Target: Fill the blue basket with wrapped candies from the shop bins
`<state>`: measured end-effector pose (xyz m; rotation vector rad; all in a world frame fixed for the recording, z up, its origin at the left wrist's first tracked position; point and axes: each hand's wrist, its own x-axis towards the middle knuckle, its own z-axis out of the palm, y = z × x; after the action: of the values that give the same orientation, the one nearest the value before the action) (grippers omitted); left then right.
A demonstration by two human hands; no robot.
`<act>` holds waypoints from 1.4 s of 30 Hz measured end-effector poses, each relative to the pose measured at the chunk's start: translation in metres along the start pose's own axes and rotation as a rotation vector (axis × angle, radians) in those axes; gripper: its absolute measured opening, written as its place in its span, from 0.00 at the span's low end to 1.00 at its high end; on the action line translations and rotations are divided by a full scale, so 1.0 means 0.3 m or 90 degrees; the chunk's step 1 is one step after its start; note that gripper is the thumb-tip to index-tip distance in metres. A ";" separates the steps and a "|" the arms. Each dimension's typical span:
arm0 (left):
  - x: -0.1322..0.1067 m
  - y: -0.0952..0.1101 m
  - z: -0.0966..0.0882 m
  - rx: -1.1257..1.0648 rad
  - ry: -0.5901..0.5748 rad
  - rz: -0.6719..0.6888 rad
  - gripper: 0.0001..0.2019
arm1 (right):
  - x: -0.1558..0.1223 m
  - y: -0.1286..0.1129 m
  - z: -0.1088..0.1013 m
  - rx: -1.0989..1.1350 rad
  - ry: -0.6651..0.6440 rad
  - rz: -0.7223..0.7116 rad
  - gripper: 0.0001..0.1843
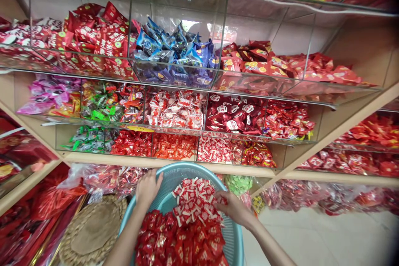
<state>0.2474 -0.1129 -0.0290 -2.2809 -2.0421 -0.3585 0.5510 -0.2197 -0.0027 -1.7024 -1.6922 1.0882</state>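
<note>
A round teal plastic basket point(236, 232) stands low in front of me. Over its upper left rim lies my left hand point(148, 190), gripping the edge with the thumb on the inner side. My right hand point(232, 207) reaches over the right side, its bent fingers closed at the edge of a pile of small red-and-white wrapped candies point(196, 199); the fingertips are partly hidden. Below that pile, dark red wrapped candies point(181, 241) fill the lower part of the basket. A strip of bare teal bottom shows left of the red-and-white pile.
Ahead rises a wooden shelf point(168, 161) with clear dividers and several rows of wrapped sweets. Similar red-and-white candies point(215, 149) fill a bottom-row bin. A woven straw seat point(93, 232) is at left. Bagged sweets point(299, 195) line the shelf's foot above the tiled floor point(311, 237).
</note>
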 end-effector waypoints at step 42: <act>0.000 -0.005 0.009 0.003 0.002 0.001 0.24 | 0.460 -0.019 -0.191 -0.227 0.199 0.108 0.19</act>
<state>0.2464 -0.1121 -0.0317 -2.2783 -2.0371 -0.3573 0.5814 -0.0737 0.0076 -2.1416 -1.6294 0.5669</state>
